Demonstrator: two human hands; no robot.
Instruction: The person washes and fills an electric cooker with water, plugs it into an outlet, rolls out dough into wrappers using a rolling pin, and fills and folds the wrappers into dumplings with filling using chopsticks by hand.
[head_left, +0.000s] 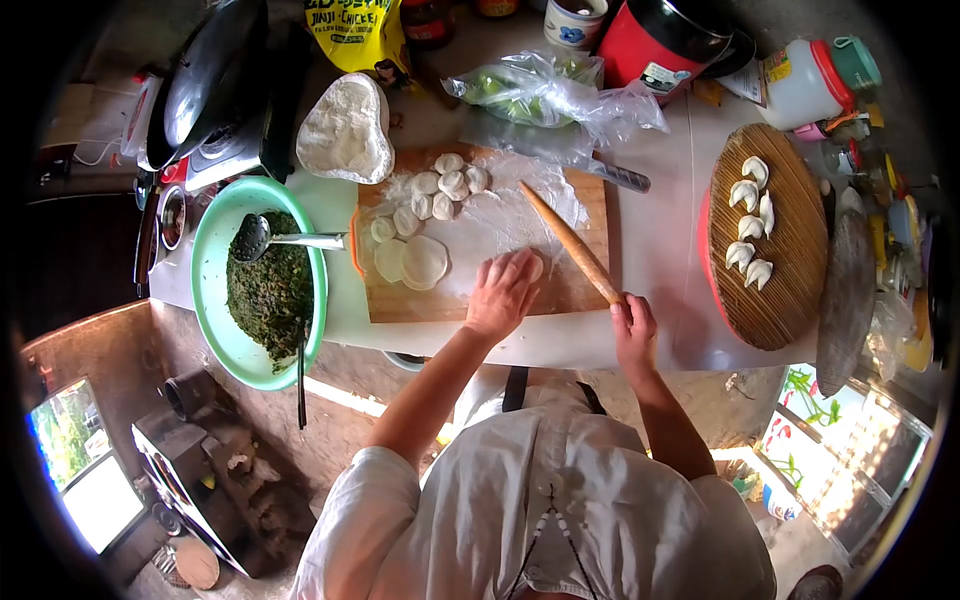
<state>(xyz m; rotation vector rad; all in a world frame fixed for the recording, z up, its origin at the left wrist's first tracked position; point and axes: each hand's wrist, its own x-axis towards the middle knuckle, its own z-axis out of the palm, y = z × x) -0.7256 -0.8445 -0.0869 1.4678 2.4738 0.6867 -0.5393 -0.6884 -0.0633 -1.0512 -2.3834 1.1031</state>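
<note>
On the left, a green bowl (210,262) is holding dark green filling (265,305), with a ladle (310,241) leaning across the rim. Next to it a wooden board (395,306) is carrying flat dough rounds (424,263) and, above them, a cluster of dough lumps (453,186). The left hand (503,293) is lying palm down near the board's front edge, fingers stretched out rather than curling, over a small dough piece (537,268) that is showing just past the fingertips. The rolling pin (572,243) is sitting immediately to the right of that piece, its long axis slanting from the far left to the near right, so the dough is lying left of the pin's shaft and well left of the right-hand grip. The left hand is being the nearer one to the dough; the right hand (635,325) is closing around the pin's near end, just off the board's corner. Farther right, a round tray (800,235) is bearing shaped dumplings (758,273).

The left palm is hiding most of the dough piece, so its full outline is not showing. Whether the pin is touching the board is hard to tell. A plastic bag (535,92) is lying by the knife (622,176), whose blade is hard to make out.
</note>
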